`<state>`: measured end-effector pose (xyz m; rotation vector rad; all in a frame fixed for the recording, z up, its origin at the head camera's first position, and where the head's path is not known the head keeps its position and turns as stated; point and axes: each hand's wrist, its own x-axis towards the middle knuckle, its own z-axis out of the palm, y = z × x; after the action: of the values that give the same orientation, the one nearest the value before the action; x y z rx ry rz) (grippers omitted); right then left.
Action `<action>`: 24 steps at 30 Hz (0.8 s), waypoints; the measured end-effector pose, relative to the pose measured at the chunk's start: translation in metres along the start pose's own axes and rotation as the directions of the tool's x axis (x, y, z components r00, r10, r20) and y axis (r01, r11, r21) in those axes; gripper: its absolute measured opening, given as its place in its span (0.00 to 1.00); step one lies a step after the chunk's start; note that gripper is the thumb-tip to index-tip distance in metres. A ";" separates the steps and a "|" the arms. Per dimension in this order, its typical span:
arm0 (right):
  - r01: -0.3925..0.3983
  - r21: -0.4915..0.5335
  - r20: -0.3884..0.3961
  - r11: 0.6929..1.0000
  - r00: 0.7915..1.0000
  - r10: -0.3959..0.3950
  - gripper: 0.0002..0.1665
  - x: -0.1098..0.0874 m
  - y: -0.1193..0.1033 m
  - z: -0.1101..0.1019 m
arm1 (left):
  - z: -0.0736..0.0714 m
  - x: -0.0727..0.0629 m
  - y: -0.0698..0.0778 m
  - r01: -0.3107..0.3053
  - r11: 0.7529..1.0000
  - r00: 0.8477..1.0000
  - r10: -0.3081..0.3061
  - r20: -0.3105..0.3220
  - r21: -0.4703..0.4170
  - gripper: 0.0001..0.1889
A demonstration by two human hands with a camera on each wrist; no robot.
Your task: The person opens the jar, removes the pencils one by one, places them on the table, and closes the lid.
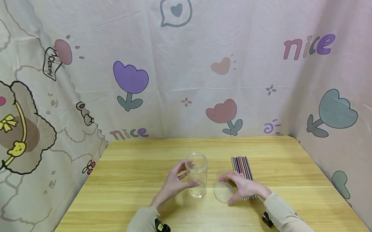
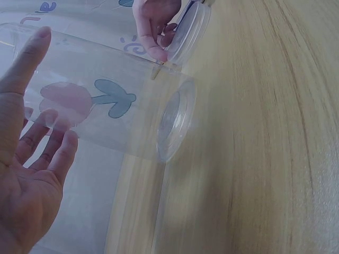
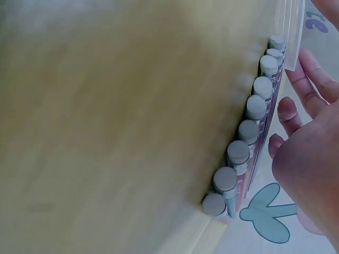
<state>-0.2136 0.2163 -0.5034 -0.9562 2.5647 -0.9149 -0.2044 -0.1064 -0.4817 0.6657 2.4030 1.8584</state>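
Note:
A clear, open-topped cylindrical jar stands upright near the middle of the table. My left hand holds it from the left, thumb across the near side and fingers curved behind, showing through the clear wall in the left wrist view. To the jar's right, my right hand grips a round clear lid at its edge between thumb and fingers. The lid is tilted, its face toward the head camera. Beneath the right hand lies a row of slim coloured sticks, partly hidden; their round grey ends show in the right wrist view.
The light wooden table reaches back to a printed cloth hung behind it. More printed cloth hangs along the left side and on the right. Each wrist wears a small black device.

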 end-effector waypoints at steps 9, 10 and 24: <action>0.003 -0.029 0.012 1.000 1.000 -0.002 0.48 0.002 0.000 0.001 | 0.000 -0.001 0.001 0.011 1.000 1.000 -0.011 -0.005 -0.007 0.40; 0.003 -0.030 0.014 1.000 1.000 -0.002 0.48 0.002 0.000 0.001 | 0.000 -0.001 0.001 0.011 1.000 1.000 -0.011 -0.005 -0.007 0.40; -0.025 -0.051 -0.029 0.998 0.999 0.024 0.46 0.003 -0.005 0.003 | 0.000 -0.001 0.000 0.001 1.000 1.000 -0.001 -0.001 -0.003 0.40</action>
<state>-0.2122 0.2098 -0.5022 -0.9301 2.6299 -0.8659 -0.2036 -0.1071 -0.4818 0.6631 2.3998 1.8622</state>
